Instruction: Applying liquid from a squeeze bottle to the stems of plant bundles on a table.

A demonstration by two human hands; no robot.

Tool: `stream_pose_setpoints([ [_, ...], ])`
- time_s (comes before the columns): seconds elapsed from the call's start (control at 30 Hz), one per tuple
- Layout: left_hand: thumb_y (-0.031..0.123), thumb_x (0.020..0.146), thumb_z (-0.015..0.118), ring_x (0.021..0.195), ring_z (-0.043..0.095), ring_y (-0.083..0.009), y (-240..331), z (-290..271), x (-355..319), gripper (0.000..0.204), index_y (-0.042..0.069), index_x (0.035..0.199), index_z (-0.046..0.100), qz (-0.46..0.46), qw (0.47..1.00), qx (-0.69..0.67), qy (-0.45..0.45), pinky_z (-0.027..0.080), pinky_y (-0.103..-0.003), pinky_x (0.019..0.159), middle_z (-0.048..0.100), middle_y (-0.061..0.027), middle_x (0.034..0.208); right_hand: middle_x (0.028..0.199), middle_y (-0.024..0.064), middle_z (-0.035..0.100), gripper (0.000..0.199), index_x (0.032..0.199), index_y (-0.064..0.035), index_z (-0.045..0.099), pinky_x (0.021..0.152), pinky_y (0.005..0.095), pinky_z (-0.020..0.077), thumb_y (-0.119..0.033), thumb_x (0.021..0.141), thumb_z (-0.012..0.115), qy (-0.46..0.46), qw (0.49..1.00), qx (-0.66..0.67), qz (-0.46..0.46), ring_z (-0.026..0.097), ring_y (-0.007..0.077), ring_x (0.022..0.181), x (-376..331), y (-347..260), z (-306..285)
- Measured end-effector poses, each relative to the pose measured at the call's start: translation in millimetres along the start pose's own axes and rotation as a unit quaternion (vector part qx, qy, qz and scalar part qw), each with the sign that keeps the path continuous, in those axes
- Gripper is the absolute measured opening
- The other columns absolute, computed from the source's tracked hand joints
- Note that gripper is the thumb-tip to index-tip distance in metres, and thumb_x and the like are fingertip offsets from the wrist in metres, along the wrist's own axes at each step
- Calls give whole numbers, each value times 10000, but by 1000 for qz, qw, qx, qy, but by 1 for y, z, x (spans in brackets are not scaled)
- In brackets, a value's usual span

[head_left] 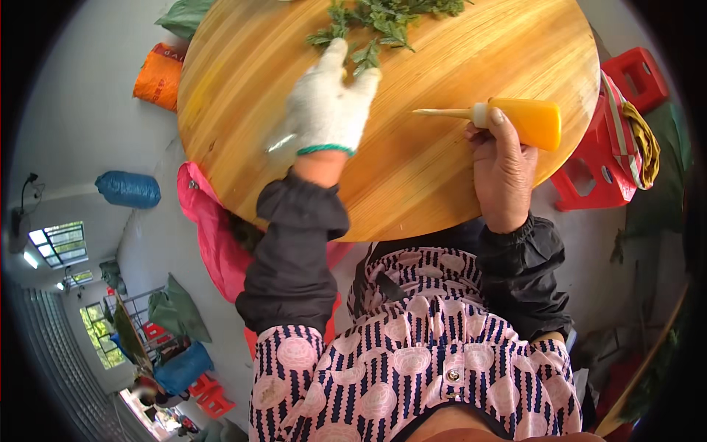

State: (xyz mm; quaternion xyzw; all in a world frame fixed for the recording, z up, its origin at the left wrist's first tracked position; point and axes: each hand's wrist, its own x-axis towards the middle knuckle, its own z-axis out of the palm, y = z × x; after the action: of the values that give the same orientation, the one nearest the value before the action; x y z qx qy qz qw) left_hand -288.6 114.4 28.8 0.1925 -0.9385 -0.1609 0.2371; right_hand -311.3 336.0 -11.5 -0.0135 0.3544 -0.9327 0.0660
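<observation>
Surface: one round wooden table [412, 180], honey-coloured, with broad bands of light and dark grain. Room: pale floor; barred windows [59, 244] at the far left; a row of bags near the table's left side, comprising a green sack [184, 18], an orange sack [157, 79] and a tied blue bag [129, 188]. A pink bag [213, 232] hangs by the table's near left edge. To the right, two red stools [589, 171], one bearing a yellow cloth [643, 147].

Position: green sprigs [398, 22] lie on the far part of the table, directly ahead of the left hand [330, 107], their nearest tips at its fingertips; whether they touch cannot be told. That hand is spread, thumb and forefinger apart. The right hand [504, 169], above the near right part of the table, is closed around a yellow bottle [532, 124], thumb on top, the nozzle pointing left.

Materials and shapes: sprigs, small-leaved, branching, jagged in outline. Bottle, smooth, flat-sided, with a white collar and a long, pale, tapering nozzle. Left glove, white knit, green-edged cuff; right hand bare. Sleeve covers [294, 258], black, gathered with elastic. Garment [412, 361], pink with dark wavy stripes and round floral motifs.
</observation>
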Motion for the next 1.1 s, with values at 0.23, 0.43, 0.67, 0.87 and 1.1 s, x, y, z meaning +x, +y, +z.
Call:
stream_pose_setpoints([
  [0.23, 56, 874, 668, 941, 686, -250, -24, 2, -4, 454, 141, 1321, 675, 59, 997, 12, -38, 550, -356, 869, 710, -113, 1045, 977, 78, 697, 170, 1071, 10, 676, 784, 333, 520, -99, 949, 723, 18, 999, 27, -3, 630, 175, 834, -1, 1, 2],
  [0.43, -79, 878, 580, 1015, 683, -221, -52, -39, -21, 495, 111, 1324, 680, 141, 984, -47, -102, 531, -315, 938, 717, -120, 1143, 975, 81, 697, 162, 1067, 9, 676, 778, 339, 526, -92, 948, 720, 1, 1000, 22, 1, 633, 179, 835, 1, -1, -4],
  [0.67, 8, 894, 702, 985, 687, -248, -20, -13, -55, 487, 37, 1375, 626, -103, 966, -222, 83, 547, -359, 881, 721, -143, 1118, 955, 79, 698, 151, 1055, -7, 685, 781, 336, 525, -106, 948, 723, -5, 1000, 5, -6, 641, 180, 850, -1, -2, 4],
  [0.87, 147, 816, 832, 960, 692, -305, -15, 1, -63, 683, 23, 1430, 559, -15, 998, -41, 50, 551, -391, 869, 722, -200, 1080, 1050, 100, 685, 289, 1199, 9, 619, 844, 371, 518, -107, 950, 712, -118, 987, -108, -17, 639, 213, 931, 1, -5, 25],
  [1.1, 161, 806, 821, 888, 688, -287, -25, 7, -63, 677, -4, 1410, 563, 44, 997, -2, 62, 512, -431, 859, 747, -137, 1039, 1056, 52, 715, 360, 1206, 15, 632, 881, 287, 525, -80, 891, 779, -196, 952, -237, -6, 664, 128, 974, 10, 4, 56],
])
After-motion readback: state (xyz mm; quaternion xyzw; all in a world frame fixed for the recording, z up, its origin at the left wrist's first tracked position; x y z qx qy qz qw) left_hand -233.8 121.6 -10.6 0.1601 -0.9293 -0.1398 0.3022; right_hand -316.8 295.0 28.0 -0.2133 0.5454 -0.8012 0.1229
